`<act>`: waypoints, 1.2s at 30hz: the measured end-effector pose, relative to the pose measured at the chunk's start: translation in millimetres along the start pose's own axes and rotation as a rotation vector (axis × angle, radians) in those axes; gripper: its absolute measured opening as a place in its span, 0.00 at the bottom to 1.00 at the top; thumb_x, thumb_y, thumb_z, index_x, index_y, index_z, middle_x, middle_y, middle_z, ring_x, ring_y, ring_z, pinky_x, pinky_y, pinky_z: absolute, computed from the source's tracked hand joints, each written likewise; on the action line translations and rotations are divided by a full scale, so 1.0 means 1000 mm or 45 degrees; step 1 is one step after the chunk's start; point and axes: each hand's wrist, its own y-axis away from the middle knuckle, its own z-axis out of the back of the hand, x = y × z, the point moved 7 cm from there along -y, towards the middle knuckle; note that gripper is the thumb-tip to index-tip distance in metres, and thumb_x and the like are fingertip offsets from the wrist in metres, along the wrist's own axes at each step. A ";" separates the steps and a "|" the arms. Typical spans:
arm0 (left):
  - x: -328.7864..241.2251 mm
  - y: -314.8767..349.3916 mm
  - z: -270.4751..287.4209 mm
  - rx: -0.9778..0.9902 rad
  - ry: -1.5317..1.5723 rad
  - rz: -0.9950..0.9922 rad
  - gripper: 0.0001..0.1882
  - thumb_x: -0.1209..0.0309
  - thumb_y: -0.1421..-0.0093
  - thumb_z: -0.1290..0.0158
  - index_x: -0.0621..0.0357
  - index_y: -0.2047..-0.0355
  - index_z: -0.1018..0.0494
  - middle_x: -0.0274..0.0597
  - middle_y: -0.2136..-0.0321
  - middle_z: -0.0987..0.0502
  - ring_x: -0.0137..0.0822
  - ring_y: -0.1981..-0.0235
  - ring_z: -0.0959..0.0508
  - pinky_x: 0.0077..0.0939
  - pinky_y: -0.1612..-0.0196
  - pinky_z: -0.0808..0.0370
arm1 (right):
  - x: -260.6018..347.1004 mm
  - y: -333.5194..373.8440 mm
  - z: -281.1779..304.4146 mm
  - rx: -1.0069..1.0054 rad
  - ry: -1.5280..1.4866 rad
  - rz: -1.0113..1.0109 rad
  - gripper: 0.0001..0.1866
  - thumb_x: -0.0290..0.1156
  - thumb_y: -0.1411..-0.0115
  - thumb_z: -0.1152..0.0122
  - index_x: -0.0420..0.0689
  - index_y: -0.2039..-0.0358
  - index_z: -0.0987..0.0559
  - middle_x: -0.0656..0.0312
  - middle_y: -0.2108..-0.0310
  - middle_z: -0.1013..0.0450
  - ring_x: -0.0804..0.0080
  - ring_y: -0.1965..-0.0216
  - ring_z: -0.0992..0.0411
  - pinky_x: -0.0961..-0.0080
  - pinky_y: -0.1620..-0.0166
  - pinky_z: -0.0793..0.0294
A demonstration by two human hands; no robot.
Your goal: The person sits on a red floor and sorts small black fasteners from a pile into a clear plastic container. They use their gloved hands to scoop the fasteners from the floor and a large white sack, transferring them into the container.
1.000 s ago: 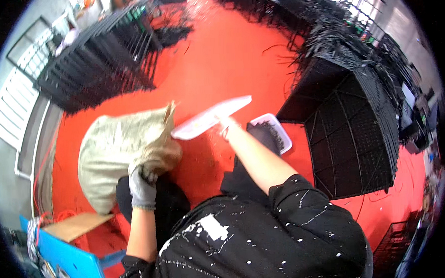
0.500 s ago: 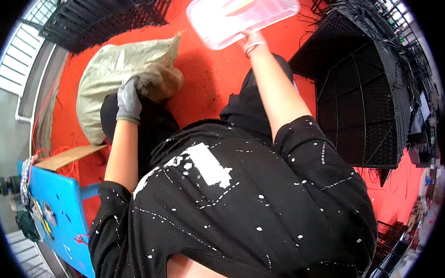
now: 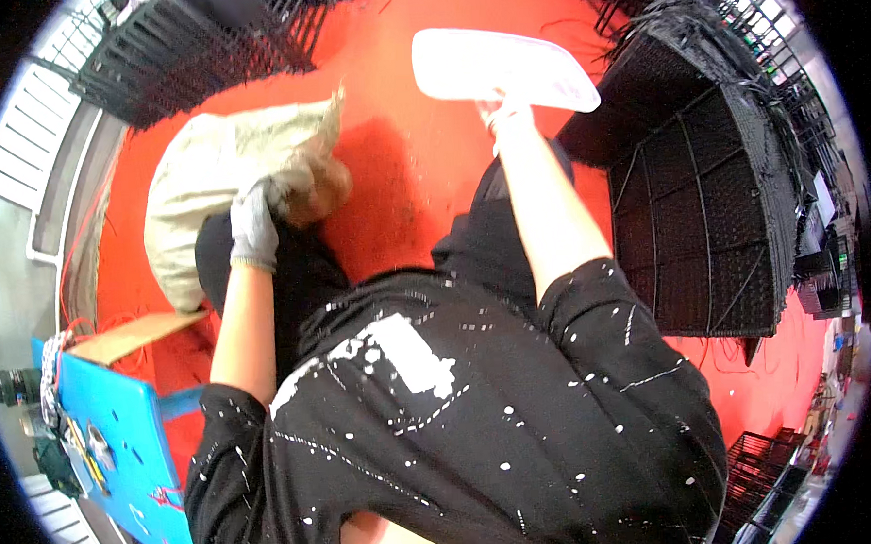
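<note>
My left hand (image 3: 256,221), in a grey work glove, is closed on the gathered cloth of a pale beige woven sack (image 3: 207,165). The sack stands bulging by my left knee, and its contents are hidden. Stretched out ahead on the right, my right hand (image 3: 508,116) grips the near edge of a pale translucent plastic tray (image 3: 499,65) with rounded corners. The tray is held above the floor, tilted and washed out by glare, so its inside cannot be made out. A light band circles my right wrist.
Black woven panels on a frame (image 3: 700,212) stand close on my right. Black slatted racks (image 3: 202,49) are at the far left. At the lower left is a blue table (image 3: 122,432) with small tools and a cardboard piece (image 3: 142,338). The floor (image 3: 392,177) is red.
The tray has come nearer and tipped, now looking narrower; the yellow-orange strip seen on it earlier no longer shows. My left hand keeps its hold on the sack.
</note>
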 end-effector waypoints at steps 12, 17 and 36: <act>-0.005 0.014 0.007 -0.072 0.038 0.001 0.13 0.64 0.43 0.53 0.62 0.68 0.28 0.35 0.77 0.28 0.28 0.76 0.30 0.22 0.73 0.34 | -0.027 0.001 -0.029 0.211 0.243 -0.121 0.23 0.51 0.45 0.44 0.53 0.53 0.29 0.63 0.58 0.28 0.66 0.57 0.31 0.61 0.61 0.27; -0.009 0.013 -0.005 -0.145 0.305 0.087 0.08 0.69 0.43 0.53 0.57 0.74 0.27 0.30 0.82 0.30 0.23 0.83 0.35 0.18 0.79 0.38 | -0.021 -0.020 0.003 0.182 -0.055 -0.160 0.10 0.35 0.44 0.46 0.46 0.63 0.28 0.58 0.66 0.28 0.62 0.66 0.28 0.62 0.64 0.23; 0.011 0.000 -0.020 0.025 0.108 0.071 0.12 0.66 0.42 0.53 0.62 0.68 0.26 0.38 0.75 0.25 0.26 0.78 0.29 0.18 0.73 0.32 | 0.419 0.078 0.088 0.040 0.113 0.713 0.38 0.57 0.42 0.55 0.41 0.42 0.45 0.53 0.44 0.41 0.60 0.50 0.34 0.54 0.50 0.33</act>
